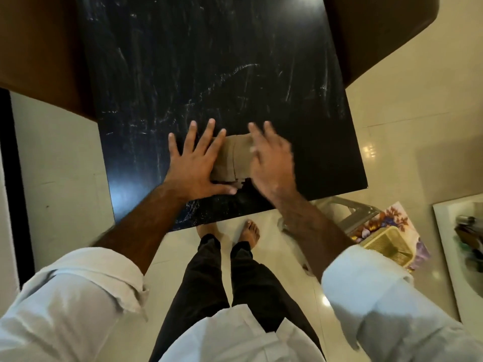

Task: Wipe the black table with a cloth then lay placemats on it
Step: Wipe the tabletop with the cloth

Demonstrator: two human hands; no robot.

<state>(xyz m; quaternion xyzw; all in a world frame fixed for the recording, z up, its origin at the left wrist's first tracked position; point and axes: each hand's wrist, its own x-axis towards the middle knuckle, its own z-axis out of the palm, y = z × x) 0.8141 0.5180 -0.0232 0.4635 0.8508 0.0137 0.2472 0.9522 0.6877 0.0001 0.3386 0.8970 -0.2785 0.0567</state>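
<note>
Folded tan cloth (233, 160) on black worktop (209, 74) near its front edge, lying between both hands, long axis front-to-back; left hand (194, 167) flat, fingers splayed, pressing cloth's left edge; right hand (271, 163) open, blurred, over right edge, gripping nothing

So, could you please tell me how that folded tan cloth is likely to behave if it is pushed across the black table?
The folded cloth looks soft, so it would probably bunch or unfold rather than stay flat. The black table looks glossy, so it should slide easily. It seems light, lying thin between the left hand and right hand.
</note>
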